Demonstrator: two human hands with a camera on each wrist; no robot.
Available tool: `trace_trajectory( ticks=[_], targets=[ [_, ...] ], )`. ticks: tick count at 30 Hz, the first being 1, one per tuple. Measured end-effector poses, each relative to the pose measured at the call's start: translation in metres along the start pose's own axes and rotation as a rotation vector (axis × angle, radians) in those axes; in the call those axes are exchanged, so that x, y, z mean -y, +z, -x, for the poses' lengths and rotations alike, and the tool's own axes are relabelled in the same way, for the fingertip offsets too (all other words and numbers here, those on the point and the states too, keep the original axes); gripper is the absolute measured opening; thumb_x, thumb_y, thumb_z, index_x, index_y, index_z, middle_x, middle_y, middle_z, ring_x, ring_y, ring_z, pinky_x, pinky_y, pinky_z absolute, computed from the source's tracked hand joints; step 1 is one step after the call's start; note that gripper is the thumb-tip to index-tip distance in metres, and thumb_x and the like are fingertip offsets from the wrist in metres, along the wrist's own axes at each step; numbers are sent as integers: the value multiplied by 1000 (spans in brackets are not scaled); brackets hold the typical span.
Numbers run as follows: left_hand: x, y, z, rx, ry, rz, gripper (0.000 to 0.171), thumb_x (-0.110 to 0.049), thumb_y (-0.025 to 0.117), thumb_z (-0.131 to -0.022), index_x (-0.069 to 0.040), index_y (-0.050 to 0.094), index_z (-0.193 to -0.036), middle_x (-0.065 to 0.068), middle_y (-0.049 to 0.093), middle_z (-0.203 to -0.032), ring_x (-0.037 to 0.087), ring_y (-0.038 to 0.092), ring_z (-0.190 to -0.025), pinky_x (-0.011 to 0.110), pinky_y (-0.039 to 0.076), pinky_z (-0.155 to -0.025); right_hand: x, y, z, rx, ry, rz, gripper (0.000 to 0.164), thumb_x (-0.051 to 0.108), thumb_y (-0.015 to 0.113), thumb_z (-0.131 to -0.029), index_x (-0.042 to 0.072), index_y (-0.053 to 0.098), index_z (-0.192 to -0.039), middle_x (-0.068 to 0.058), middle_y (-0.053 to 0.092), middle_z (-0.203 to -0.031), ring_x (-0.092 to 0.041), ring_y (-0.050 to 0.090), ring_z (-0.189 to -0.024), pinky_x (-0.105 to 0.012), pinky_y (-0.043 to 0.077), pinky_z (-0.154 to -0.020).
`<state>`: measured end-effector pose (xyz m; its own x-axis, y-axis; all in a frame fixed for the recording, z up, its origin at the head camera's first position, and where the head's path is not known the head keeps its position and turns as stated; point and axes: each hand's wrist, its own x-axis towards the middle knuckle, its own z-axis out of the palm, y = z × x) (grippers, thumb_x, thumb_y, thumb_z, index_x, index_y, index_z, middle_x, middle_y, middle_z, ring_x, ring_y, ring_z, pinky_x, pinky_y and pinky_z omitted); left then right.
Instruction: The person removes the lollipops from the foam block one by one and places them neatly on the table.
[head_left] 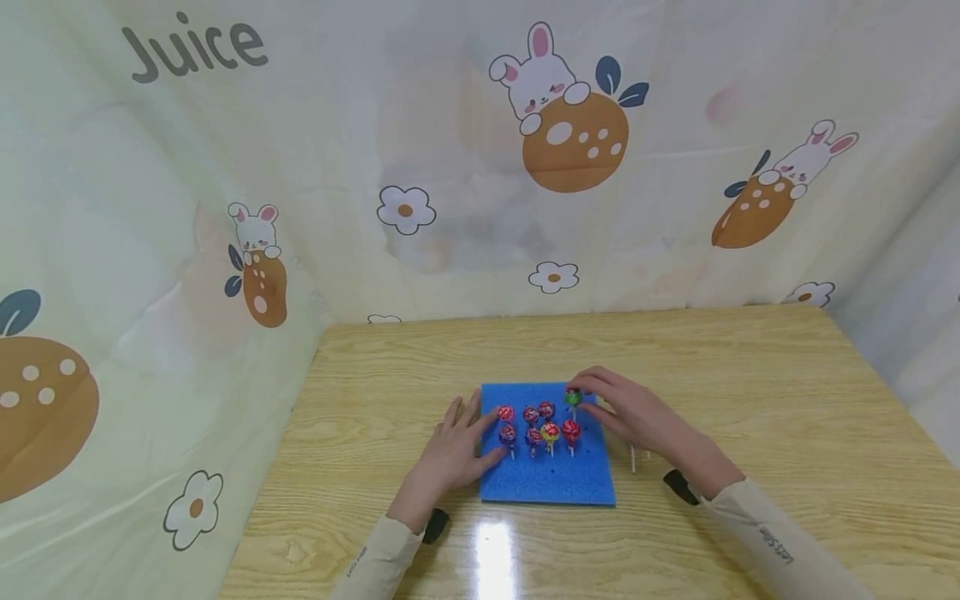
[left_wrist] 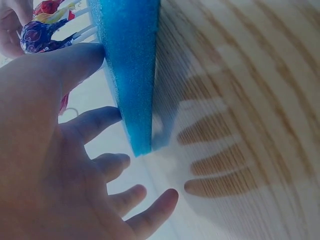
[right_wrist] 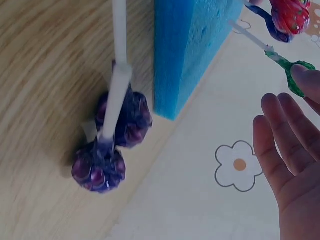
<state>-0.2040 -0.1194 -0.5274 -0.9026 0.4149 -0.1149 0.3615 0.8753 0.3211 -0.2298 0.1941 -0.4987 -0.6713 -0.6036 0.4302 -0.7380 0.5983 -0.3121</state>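
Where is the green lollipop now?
In the head view, the right hand pinches the green lollipop near the far right corner of the blue block.

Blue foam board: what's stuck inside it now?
Seven lollipops stand in the blue foam board. The right hand pinches a green lollipop over it; whether that one is inserted, I can't tell. Stick ends within the foam are hidden.

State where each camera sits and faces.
Head: on the head, facing forward and down at the blue board; left hand, right hand and sleeves show.
Left wrist: worn there, facing the board's edge; shows left hand, some of the right.
Right wrist: worn there, facing two purple lollipops; shows right hand.
Shared: head and right wrist show the green lollipop.
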Motion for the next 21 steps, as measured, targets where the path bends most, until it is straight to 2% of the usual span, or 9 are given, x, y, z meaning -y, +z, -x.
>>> trace_trajectory(
  ticks=[5, 10, 15, 21],
  targets=[
    [1, 0, -1, 0, 0, -6, 67, -56, 53, -99, -25, 39, -156, 9, 10, -171, 42, 11, -155, 68, 32, -113, -2, -6, 2, 43, 49, -19, 36, 8, 73, -91, 12, 66, -126, 0, 65, -120, -19, 68, -107, -40, 59, -87],
    [1, 0, -1, 0, 3, -3, 67, -57, 52, -99, -26, 37, -157, 8, 9, -171, 42, 11, -156, 68, 32, -113, -2, -9, 6, 160, 129, -117, 31, 11, 65, -98, 10, 64, -129, -1, 66, -122, -22, 68, -105, -41, 59, -86],
    [1, 0, -1, -1, 6, -4, 67, -57, 52, -99, -25, 38, -157, 9, 10, -171, 42, 11, -155, 68, 33, -113, -2, -9, 10, 278, 206, -227, 32, 14, 62, -100, 10, 62, -132, 1, 66, -121, -23, 66, -107, -36, 58, -84],
    [1, -1, 0, 7, 9, -12, 68, -56, 53, -99, -25, 38, -157, 9, 10, -171, 43, 12, -155, 68, 33, -112, -2, -12, 13, 318, 243, -296, 33, 16, 61, -101, 8, 60, -132, 0, 65, -121, -22, 65, -109, -32, 58, -84]
  ],
)
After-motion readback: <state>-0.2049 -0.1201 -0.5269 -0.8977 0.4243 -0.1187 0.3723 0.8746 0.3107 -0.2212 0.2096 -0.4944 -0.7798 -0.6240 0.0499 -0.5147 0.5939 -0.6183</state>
